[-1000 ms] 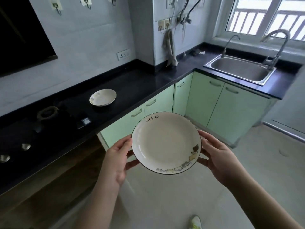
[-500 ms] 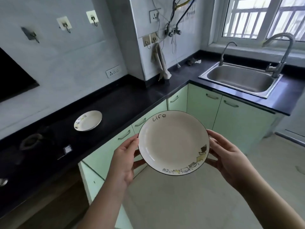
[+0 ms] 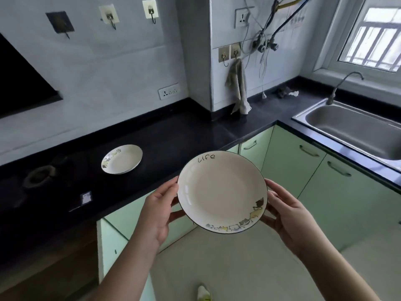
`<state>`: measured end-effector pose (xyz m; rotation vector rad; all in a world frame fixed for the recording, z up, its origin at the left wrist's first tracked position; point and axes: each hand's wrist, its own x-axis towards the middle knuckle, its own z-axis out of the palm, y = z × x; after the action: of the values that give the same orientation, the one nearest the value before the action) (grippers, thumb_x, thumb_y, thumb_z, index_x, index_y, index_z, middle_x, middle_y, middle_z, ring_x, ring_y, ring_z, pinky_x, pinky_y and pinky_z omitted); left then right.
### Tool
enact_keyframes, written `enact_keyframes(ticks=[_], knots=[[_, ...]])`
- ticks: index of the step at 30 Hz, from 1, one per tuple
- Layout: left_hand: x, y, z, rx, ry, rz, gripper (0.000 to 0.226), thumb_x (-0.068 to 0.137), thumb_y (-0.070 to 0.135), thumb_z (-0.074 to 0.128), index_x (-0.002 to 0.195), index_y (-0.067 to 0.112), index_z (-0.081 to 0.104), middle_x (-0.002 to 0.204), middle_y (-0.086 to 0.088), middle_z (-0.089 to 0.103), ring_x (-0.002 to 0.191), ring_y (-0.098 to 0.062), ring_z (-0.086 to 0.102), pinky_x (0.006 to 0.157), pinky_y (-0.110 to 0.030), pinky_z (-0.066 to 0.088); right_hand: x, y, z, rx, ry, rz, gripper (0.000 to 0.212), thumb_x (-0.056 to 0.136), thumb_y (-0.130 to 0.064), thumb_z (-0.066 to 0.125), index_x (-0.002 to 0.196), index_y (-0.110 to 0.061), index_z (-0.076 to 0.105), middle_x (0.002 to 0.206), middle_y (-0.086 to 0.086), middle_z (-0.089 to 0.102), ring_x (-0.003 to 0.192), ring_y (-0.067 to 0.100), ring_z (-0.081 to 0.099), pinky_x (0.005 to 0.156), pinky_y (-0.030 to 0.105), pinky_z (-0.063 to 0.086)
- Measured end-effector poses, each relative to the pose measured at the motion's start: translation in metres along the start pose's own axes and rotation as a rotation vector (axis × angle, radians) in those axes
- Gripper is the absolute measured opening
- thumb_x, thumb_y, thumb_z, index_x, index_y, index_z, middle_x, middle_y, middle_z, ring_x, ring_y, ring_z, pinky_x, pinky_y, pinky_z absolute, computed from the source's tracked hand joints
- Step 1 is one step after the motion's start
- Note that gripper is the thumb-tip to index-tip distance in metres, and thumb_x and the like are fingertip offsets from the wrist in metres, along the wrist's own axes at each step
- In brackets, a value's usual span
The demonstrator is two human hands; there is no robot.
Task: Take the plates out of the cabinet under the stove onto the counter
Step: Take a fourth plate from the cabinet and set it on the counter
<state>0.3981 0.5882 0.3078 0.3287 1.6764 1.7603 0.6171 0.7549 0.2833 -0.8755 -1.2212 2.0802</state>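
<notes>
Held plate (image 3: 221, 192) hides the fingers of both hands under its rim; only the thumbs and knuckles show on the left hand (image 3: 158, 216) and right hand (image 3: 288, 220). It also covers part of the desk (image 3: 173, 135) edge and a cabinet door behind it. Sink (image 3: 355, 131) right of the plate is cut by the frame edge. Stove burner (image 3: 39, 177) left of the plate is too dark to resolve. Small label (image 3: 86, 197) near it unreadable.

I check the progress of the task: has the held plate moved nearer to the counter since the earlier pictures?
Yes. The held plate now overlaps the counter edge, closer to the plate on the counter; earlier it hung lower, over the floor.
</notes>
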Motion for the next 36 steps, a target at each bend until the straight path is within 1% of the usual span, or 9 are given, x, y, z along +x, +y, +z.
enact_keyframes(ticks=[4, 7, 10, 15, 18, 23, 30, 33, 36], knots=[[0.054, 0.009, -0.012, -0.034, 0.019, 0.018, 0.032, 0.099, 0.021, 0.054, 0.100, 0.044, 0.076, 0.107, 0.011, 0.076, 0.096, -0.010, 0.071, 0.060, -0.029, 0.058, 0.062, -0.007, 0.027, -0.025, -0.016, 0.035, 0.027, 0.090, -0.022, 0.060, 0.112, -0.029, 0.072, 0.102, 0.003, 0.073, 0.086, 0.015, 0.070, 0.074, 0.038, 0.060], [0.093, 0.017, -0.022, -0.054, 0.045, 0.015, 0.031, 0.098, 0.021, 0.057, 0.100, 0.045, 0.076, 0.109, 0.012, 0.075, 0.102, -0.012, 0.069, 0.065, -0.032, 0.058, 0.101, -0.011, 0.047, -0.056, -0.031, 0.042, 0.034, 0.079, -0.029, 0.064, 0.112, -0.031, 0.073, 0.105, 0.004, 0.074, 0.086, 0.017, 0.071, 0.071, 0.035, 0.060], [0.129, 0.025, -0.031, -0.073, 0.028, -0.009, 0.030, 0.097, 0.020, 0.059, 0.098, 0.045, 0.077, 0.109, 0.010, 0.076, 0.100, -0.011, 0.070, 0.061, -0.029, 0.058, 0.134, -0.010, 0.060, -0.065, -0.022, 0.059, 0.033, 0.080, -0.027, 0.063, 0.111, -0.033, 0.073, 0.110, 0.007, 0.073, 0.089, 0.018, 0.071, 0.071, 0.035, 0.060], [0.182, 0.023, -0.031, -0.090, 0.047, -0.085, 0.026, 0.097, 0.020, 0.060, 0.102, 0.040, 0.077, 0.116, -0.001, 0.074, 0.111, -0.026, 0.065, 0.058, -0.028, 0.055, 0.184, -0.007, 0.068, -0.093, 0.005, 0.100, 0.027, 0.093, -0.020, 0.056, 0.108, -0.034, 0.073, 0.109, 0.005, 0.074, 0.088, 0.018, 0.072, 0.069, 0.034, 0.060], [0.208, 0.012, -0.029, -0.108, 0.064, -0.124, 0.028, 0.098, 0.019, 0.059, 0.103, 0.040, 0.077, 0.114, 0.001, 0.075, 0.108, -0.022, 0.068, 0.062, -0.031, 0.057, 0.220, -0.008, 0.069, -0.119, -0.015, 0.121, 0.028, 0.095, -0.019, 0.055, 0.107, -0.035, 0.074, 0.109, 0.005, 0.074, 0.087, 0.018, 0.072, 0.068, 0.034, 0.060], [0.266, -0.005, -0.023, -0.108, 0.132, -0.184, 0.029, 0.099, 0.015, 0.057, 0.106, 0.036, 0.076, 0.106, 0.004, 0.077, 0.090, -0.012, 0.073, 0.062, -0.032, 0.059, 0.297, -0.002, 0.068, -0.169, -0.073, 0.159, 0.028, 0.084, -0.030, 0.062, 0.109, -0.034, 0.073, 0.110, 0.003, 0.074, 0.091, 0.016, 0.071, 0.069, 0.033, 0.060], [0.356, 0.002, 0.001, -0.083, 0.333, -0.207, 0.029, 0.098, 0.017, 0.060, 0.100, 0.041, 0.077, 0.108, 0.016, 0.075, 0.095, -0.001, 0.070, 0.068, -0.034, 0.061, 0.415, 0.011, 0.071, -0.189, -0.103, 0.234, 0.028, 0.095, -0.022, 0.055, 0.116, -0.033, 0.069, 0.109, 0.001, 0.074, 0.099, 0.018, 0.069, 0.081, 0.041, 0.059], [0.384, 0.000, 0.011, -0.112, 0.394, -0.221, 0.028, 0.098, 0.017, 0.061, 0.102, 0.040, 0.077, 0.109, 0.016, 0.074, 0.095, 0.000, 0.069, 0.066, -0.032, 0.060, 0.461, 0.012, 0.073, -0.214, -0.127, 0.284, 0.029, 0.098, -0.017, 0.053, 0.120, -0.030, 0.067, 0.104, 0.005, 0.074, 0.084, 0.019, 0.068, 0.070, 0.034, 0.059], [0.403, -0.008, 0.015, -0.148, 0.466, -0.256, 0.027, 0.097, 0.017, 0.062, 0.101, 0.039, 0.077, 0.110, 0.014, 0.074, 0.096, -0.002, 0.069, 0.064, -0.031, 0.060, 0.501, 0.016, 0.076, -0.247, -0.171, 0.343, 0.028, 0.100, -0.016, 0.051, 0.119, -0.028, 0.067, 0.109, 0.005, 0.074, 0.093, 0.021, 0.072, 0.067, 0.030, 0.059]])
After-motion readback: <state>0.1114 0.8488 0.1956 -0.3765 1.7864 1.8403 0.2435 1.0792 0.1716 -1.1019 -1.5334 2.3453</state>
